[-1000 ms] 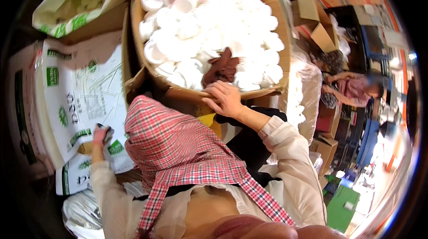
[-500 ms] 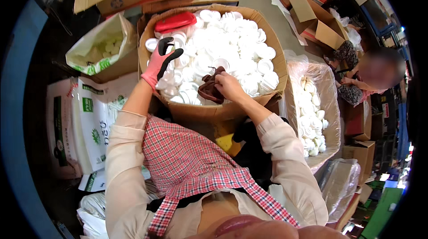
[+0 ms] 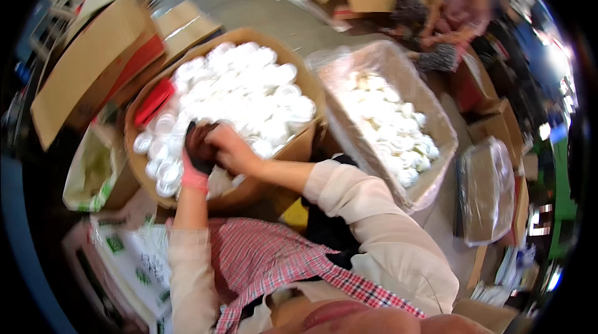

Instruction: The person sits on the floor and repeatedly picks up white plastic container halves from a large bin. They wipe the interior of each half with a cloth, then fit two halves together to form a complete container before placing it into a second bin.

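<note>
Fingers of bare right hand (image 3: 233,152) curled round gloved left hand (image 3: 198,158), seemingly tugging the glove, grip on caps impossible to tell, low over near-left rim of cardboard box (image 3: 140,178) heaped with white caps (image 3: 249,94); easily knocking caps out onto floor.
</note>
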A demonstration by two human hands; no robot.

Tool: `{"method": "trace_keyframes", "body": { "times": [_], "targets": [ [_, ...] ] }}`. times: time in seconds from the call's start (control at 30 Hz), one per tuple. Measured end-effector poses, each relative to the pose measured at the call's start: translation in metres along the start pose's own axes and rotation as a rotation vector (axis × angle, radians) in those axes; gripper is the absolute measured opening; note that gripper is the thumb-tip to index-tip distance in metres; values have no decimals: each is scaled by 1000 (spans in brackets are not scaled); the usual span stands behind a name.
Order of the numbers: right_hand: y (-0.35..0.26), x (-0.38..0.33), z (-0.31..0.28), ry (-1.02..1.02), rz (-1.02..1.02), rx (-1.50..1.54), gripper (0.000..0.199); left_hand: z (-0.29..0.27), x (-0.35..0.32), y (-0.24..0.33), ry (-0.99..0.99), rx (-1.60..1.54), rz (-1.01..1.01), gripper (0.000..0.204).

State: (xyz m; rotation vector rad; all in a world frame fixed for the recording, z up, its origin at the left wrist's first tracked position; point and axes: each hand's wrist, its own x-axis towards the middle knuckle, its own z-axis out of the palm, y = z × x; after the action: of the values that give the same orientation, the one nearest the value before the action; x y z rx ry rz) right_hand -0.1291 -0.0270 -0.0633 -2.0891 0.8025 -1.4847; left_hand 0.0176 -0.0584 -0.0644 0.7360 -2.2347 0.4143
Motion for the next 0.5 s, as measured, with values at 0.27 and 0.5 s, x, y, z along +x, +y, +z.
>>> {"method": "trace_keyframes", "body": {
  "times": [0.27, 0.5],
  "targets": [
    [-20, 13, -17, 140, 29, -92, 38, 11, -2, 30, 91, -1103, -877, 25],
    [-1, 18, -26, 181, 355, -173, 23, -35, 23, 42, 110, -490, -490, 37]
  ]
}}
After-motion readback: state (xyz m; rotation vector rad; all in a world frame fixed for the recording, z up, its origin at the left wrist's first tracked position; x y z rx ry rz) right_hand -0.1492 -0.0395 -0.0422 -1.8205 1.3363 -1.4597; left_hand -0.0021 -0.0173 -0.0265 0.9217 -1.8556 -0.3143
